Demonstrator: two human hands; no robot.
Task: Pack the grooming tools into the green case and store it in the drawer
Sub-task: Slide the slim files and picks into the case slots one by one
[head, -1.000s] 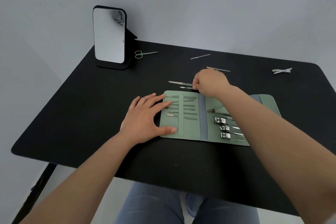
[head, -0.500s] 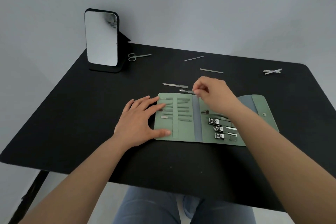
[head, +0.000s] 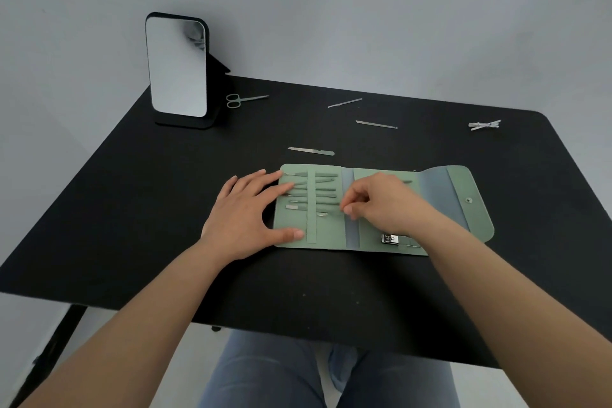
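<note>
The green case lies unfolded in the middle of the black table, several slim tools tucked under its left strap. My left hand rests flat on the case's left edge, fingers spread. My right hand is over the case's middle, fingertips pinched on a thin metal tool that lies in the lowest slot of the left panel. A nail clipper shows below my right wrist. Loose on the table lie a file, two thin tools, small scissors and tweezers.
A standing mirror on a black base is at the back left of the table. A grey wall runs behind. My legs in jeans show under the near table edge. No drawer is in view.
My right hand picked a small tool from beyond the case's top edge and brought it down to the lower left panel. The left hand stayed on the case.
</note>
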